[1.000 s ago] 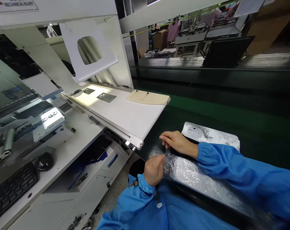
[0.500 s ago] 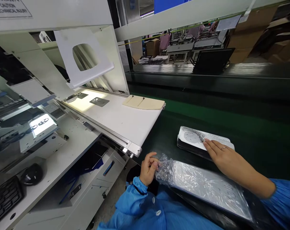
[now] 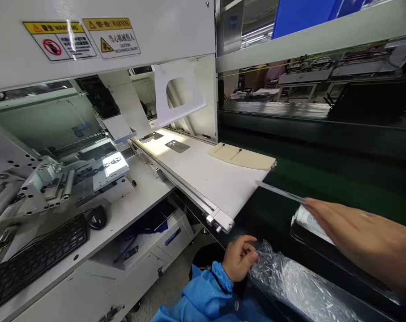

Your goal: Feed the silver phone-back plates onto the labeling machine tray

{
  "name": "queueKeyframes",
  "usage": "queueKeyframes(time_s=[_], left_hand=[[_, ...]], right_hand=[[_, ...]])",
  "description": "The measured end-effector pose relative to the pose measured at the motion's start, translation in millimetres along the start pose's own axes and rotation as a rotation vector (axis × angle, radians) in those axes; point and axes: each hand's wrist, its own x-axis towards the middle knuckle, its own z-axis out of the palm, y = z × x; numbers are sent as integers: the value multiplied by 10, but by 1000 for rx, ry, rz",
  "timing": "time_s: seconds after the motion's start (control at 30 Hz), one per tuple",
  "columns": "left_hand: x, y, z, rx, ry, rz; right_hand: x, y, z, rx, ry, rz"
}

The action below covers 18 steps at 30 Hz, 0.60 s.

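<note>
My right hand [image 3: 360, 237], smeared by motion, is closed on a thin flat panel [image 3: 279, 191] that shows nearly edge-on. The panel's far end reaches the front edge of the white conveyor belt [image 3: 209, 179]; whether it touches is unclear. Under that hand lies a stack of panels [image 3: 312, 223] with a white top, partly covered by the hand. My left hand [image 3: 239, 258] has curled fingers at the crumpled end of a clear plastic bag [image 3: 273, 264]. A flat pale stack [image 3: 310, 290] shows through the bag's film.
A cream guide plate [image 3: 243, 155] sits on the belt's right side. Farther in, a dark plate with holes [image 3: 177, 146] lies near a lit patch. A white machine housing [image 3: 176, 40] overhangs the belt. At left are a keyboard [image 3: 38, 259] and mouse [image 3: 97, 218].
My right hand has lifted a thin panel off the stack and swung it toward the belt. My left hand stays at the bag's end. The view has turned left.
</note>
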Motion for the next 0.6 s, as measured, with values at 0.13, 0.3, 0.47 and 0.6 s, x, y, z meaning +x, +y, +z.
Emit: queueKeyframes(time_s=[0.13, 0.3, 0.47, 0.6], left_hand=[[0, 2, -9, 24, -2, -4], [8, -28, -31, 69, -3, 39], [17, -60, -38, 53, -24, 66], [21, -75, -29, 30, -38, 46]], right_hand=[[1145, -552, 343, -91, -174, -123], [1678, -999, 838, 116, -598, 29], [1544, -954, 993, 342, -583, -2], [1514, -858, 1067, 534, -626, -7]])
